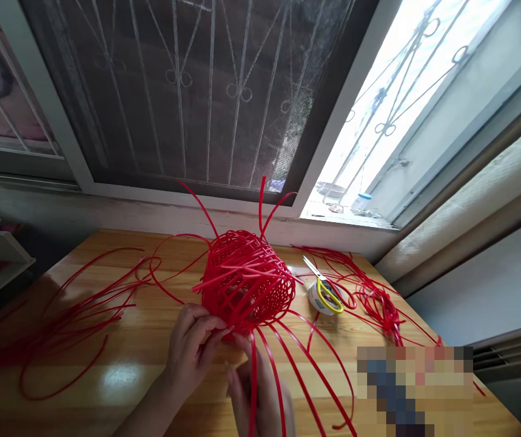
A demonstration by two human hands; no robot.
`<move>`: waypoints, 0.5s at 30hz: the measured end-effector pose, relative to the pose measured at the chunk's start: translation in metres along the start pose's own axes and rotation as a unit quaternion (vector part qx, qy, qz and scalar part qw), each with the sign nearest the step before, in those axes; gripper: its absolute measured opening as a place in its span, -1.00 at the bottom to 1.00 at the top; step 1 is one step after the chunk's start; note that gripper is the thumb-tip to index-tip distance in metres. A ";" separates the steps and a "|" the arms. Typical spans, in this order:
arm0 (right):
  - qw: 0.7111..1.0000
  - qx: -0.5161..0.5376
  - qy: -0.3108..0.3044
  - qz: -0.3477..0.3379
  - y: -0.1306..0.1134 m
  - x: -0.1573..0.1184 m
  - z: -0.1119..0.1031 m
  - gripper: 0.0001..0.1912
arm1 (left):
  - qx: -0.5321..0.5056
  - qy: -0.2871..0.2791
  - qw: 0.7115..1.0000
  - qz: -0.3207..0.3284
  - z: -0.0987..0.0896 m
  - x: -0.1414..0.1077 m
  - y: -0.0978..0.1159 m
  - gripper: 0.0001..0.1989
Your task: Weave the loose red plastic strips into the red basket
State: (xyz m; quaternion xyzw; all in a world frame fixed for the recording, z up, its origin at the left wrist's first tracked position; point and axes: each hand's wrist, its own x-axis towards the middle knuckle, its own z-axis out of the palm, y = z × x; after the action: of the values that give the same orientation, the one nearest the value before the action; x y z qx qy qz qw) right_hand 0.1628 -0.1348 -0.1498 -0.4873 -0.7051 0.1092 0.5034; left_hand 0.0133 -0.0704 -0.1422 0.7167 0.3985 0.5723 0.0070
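A red woven basket (pixel 246 285) lies on the wooden table, with long loose red strips (pixel 290 358) fanning out from its near edge and a few more sticking up at the far side. My left hand (pixel 196 340) is closed, fingertips pinching the basket's near left edge. Right beside it, my right hand (pixel 262 382) has curled fingers at the same edge, seemingly gripping a strip there. Several strips cross in front of the right hand and partly hide it, so the exact grip is hard to see.
Scissors with yellow handles (pixel 330 296) rest on a small white round container (pixel 321 303) right of the basket. Bundles of red strips lie at left (pixel 82 315) and right (pixel 381 303). A barred window (pixel 210 91) stands behind the table (pixel 151 388). A blurred patch covers the lower right.
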 end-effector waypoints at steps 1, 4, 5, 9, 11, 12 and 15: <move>1.000 0.007 0.004 0.011 0.002 0.003 0.006 -0.71 | 0.014 0.003 1.000 0.015 0.000 0.000 0.000 -0.83; 0.998 0.028 0.027 0.042 0.010 0.011 0.025 -0.71 | 0.050 -0.003 0.997 0.053 0.000 -0.001 -0.001 -0.83; 0.997 0.037 0.036 0.051 0.012 0.013 0.030 -0.71 | 0.057 -0.008 0.996 0.067 0.000 -0.001 -0.001 -0.84; 0.992 0.065 0.070 0.078 0.017 0.016 0.041 -0.78 | 0.068 -0.032 0.991 0.112 -0.004 -0.002 -0.004 -0.84; 0.991 0.072 0.081 0.083 0.019 0.018 0.040 -0.80 | 0.066 -0.059 0.988 0.130 -0.008 0.002 -0.004 -0.81; 0.990 0.075 0.084 0.084 0.020 0.019 0.039 -0.81 | 0.061 -0.074 0.987 0.133 -0.011 0.005 -0.002 -0.80; 0.991 0.080 0.077 0.076 0.022 0.022 0.035 -0.81 | 0.030 -0.100 0.989 0.103 -0.021 0.020 0.005 -0.75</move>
State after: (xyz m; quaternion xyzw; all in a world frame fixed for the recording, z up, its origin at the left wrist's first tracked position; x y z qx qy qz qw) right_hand 0.1468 -0.0943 -0.1675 -0.5050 -0.6140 0.1655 0.5836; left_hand -0.0007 -0.0719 -0.1167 0.8073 0.3365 0.4835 -0.0339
